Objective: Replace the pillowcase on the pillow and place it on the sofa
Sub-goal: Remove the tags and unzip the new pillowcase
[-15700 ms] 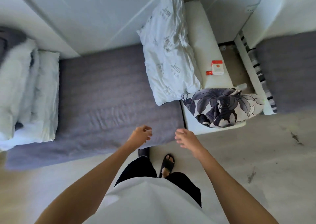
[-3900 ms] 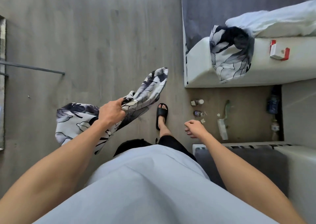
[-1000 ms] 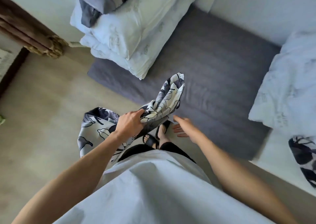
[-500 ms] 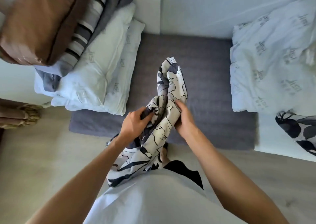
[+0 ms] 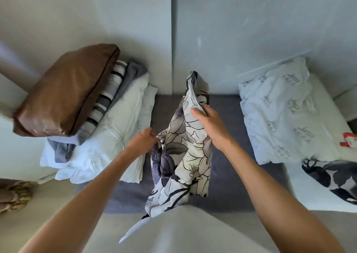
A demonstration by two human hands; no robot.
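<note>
Your left hand and right hand both pinch the limp, light floral pillowcase hanging between them; take hold at its open hem, since it will bunch easily.

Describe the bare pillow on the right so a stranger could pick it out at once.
Start at the grey sofa seat. At its right end a white pillow lies flat on its own. Unlike the pillows at the left end, nothing is piled on it, and grey logos are printed all over it.

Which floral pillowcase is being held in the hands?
The lighter cream floral pillowcase, raised above the grey seat between both hands. The darker floral one lies untouched at the far right.
</note>
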